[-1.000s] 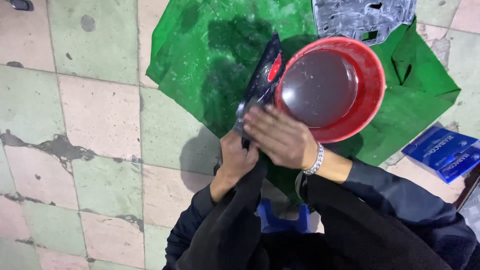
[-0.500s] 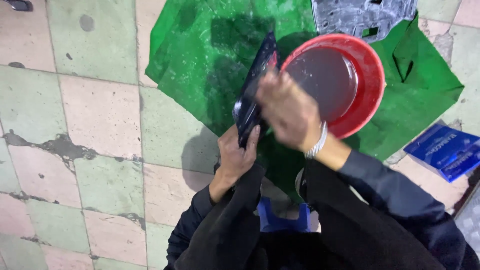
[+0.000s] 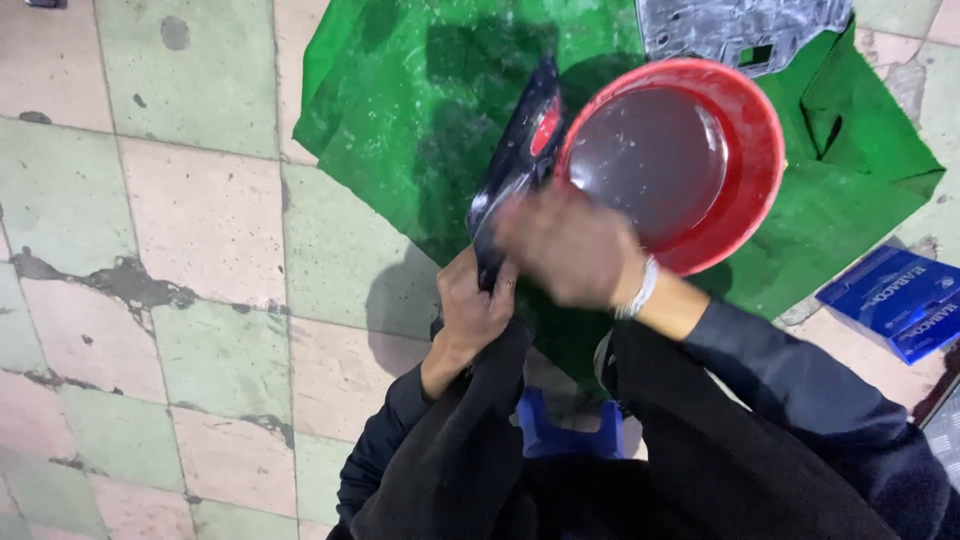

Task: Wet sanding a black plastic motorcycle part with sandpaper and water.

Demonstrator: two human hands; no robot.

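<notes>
My left hand (image 3: 472, 305) grips the lower end of a dark, wet, flat part with a red patch (image 3: 520, 165), holding it upright beside a red basin (image 3: 765, 175) of murky liquid. My right hand (image 3: 570, 245), blurred with motion and wearing a silver bracelet, presses on the part's lower face just above my left hand. Whether it holds a cloth or anything else is hidden by the blur. Both sleeves are dark.
A wet green sheet (image 3: 420, 110) lies on the tiled floor under the basin. A grey perforated panel (image 3: 740, 30) lies at the top. A blue box (image 3: 895, 300) sits at the right. A blue stool (image 3: 565, 435) shows between my knees.
My right hand has slid down and left over the part, from beside the basin to near my left hand. The part has tilted slightly more upright.
</notes>
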